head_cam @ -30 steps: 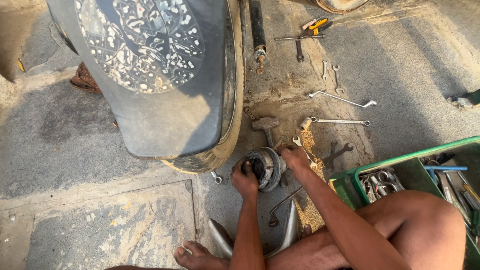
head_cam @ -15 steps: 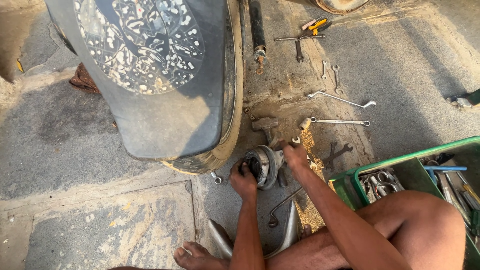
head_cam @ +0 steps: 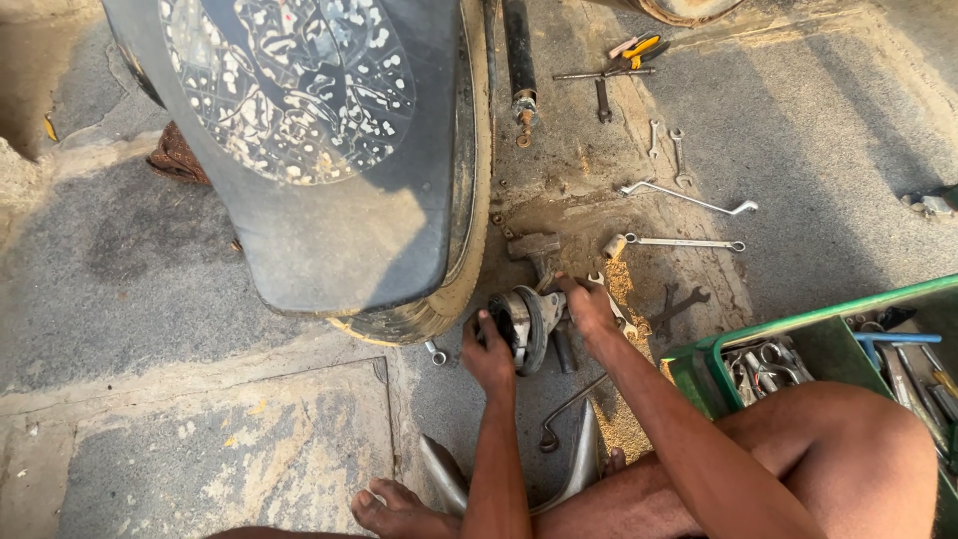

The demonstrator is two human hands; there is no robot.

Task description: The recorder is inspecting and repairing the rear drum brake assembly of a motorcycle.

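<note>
A round grey metal hub part (head_cam: 527,321) stands on edge on the concrete, just in front of a worn tyre (head_cam: 451,289) under a dark patterned vehicle seat (head_cam: 309,140). My left hand (head_cam: 488,355) grips the hub's left rim. My right hand (head_cam: 589,305) presses on the hub's right side, fingers curled over it. A hammer (head_cam: 537,249) lies on the ground just beyond the hub.
Several spanners (head_cam: 689,200) and a yellow-handled tool (head_cam: 637,46) lie scattered on the dusty ground at the upper right. A green crate (head_cam: 738,344) of tools stands by my right knee. A curved chrome piece (head_cam: 579,464) and my bare foot (head_cam: 394,504) lie near the bottom.
The hub has turned more on edge and shifted slightly left between my hands. My right hand stays on its right side.
</note>
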